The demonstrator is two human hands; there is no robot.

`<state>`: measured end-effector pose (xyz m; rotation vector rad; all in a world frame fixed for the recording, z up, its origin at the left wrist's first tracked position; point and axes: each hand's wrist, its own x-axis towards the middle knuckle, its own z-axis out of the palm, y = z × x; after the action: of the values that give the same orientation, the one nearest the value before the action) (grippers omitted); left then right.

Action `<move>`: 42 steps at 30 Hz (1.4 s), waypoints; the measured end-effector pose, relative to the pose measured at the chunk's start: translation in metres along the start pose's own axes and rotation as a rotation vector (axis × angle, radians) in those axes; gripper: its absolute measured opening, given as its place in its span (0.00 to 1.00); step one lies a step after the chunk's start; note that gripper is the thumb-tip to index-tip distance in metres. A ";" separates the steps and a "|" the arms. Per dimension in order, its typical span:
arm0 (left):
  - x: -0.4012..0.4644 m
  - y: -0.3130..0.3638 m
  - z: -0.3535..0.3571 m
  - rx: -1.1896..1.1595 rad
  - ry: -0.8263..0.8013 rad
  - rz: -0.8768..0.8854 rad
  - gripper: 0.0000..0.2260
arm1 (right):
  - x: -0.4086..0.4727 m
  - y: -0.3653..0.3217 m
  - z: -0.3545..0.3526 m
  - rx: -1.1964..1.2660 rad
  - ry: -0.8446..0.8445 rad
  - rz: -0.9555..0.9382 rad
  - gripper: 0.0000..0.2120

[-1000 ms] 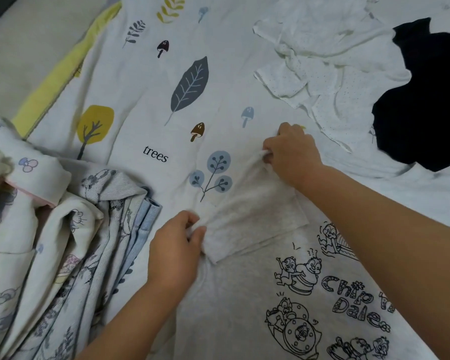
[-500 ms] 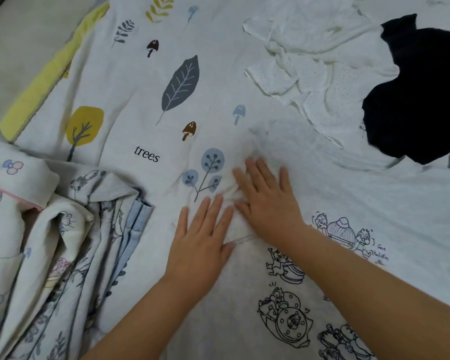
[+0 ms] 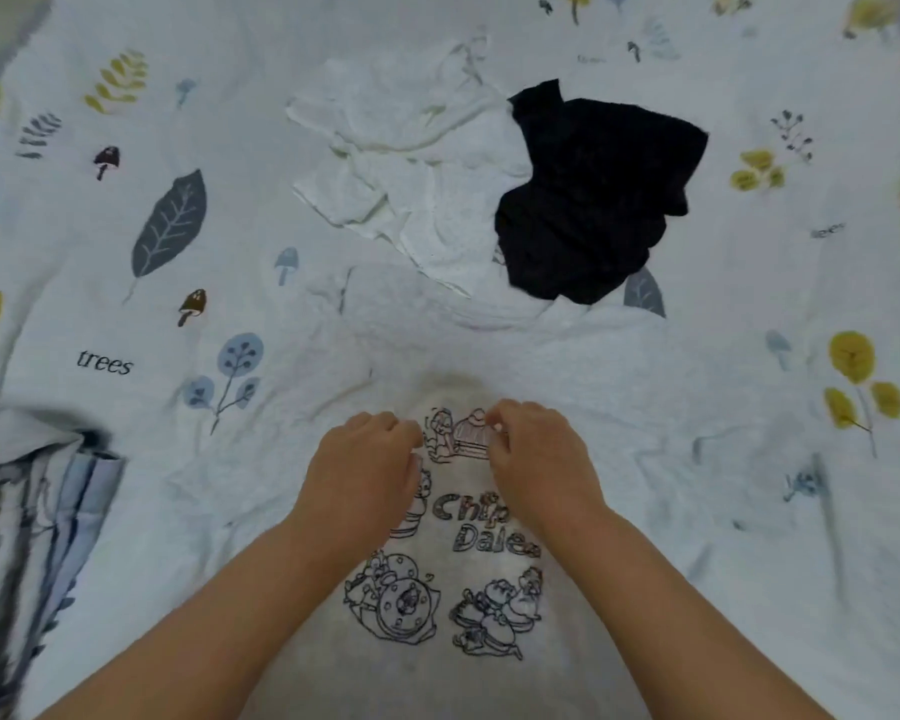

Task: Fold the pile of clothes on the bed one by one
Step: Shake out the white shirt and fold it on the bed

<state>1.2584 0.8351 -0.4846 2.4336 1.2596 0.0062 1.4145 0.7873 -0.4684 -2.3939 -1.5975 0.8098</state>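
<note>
One pale grey printed T-shirt is spread flat on the bedsheet, its cartoon print lying between and under the curled fingers of the left hand and right hand. Whether fabric is pinched cannot be told. Beyond, a white garment and a black garment are heaped.

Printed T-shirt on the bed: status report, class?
Both hands, left hand and right hand, fingers curled, pinching the printed T-shirt. Shirt spread flat, unfolded. White garment and black garment beyond, clear.
</note>
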 end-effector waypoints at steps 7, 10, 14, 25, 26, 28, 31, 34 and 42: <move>0.036 0.093 0.026 0.022 -0.140 0.170 0.14 | -0.030 0.111 -0.040 -0.033 0.202 0.357 0.18; 0.047 0.119 0.043 0.058 -0.210 0.209 0.17 | -0.034 0.149 -0.048 0.028 0.291 0.543 0.19; 0.057 0.144 0.060 0.130 -0.279 0.261 0.24 | -0.023 0.185 -0.055 0.161 0.376 0.818 0.25; 0.066 0.177 0.072 -0.344 -0.394 0.215 0.19 | -0.008 0.193 -0.074 0.483 0.486 0.716 0.15; 0.069 0.177 0.066 -0.493 -0.364 0.111 0.15 | -0.011 0.179 -0.079 0.479 0.532 0.633 0.15; 0.076 0.175 0.053 -0.836 -0.351 -0.112 0.10 | -0.019 0.147 -0.085 0.436 0.566 0.464 0.11; 0.088 0.161 0.028 -1.359 -0.409 -0.386 0.18 | -0.028 0.097 -0.081 0.381 0.480 0.202 0.06; 0.093 0.130 0.017 -1.601 -0.384 -0.508 0.29 | -0.030 0.067 -0.060 0.416 0.198 0.044 0.11; 0.097 0.092 0.032 -0.948 -0.245 -0.483 0.02 | -0.039 0.092 -0.018 0.057 0.077 0.231 0.21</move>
<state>1.3938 0.8525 -0.4994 1.2692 1.2913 0.1329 1.4865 0.7168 -0.4773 -2.5661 -1.2684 0.7775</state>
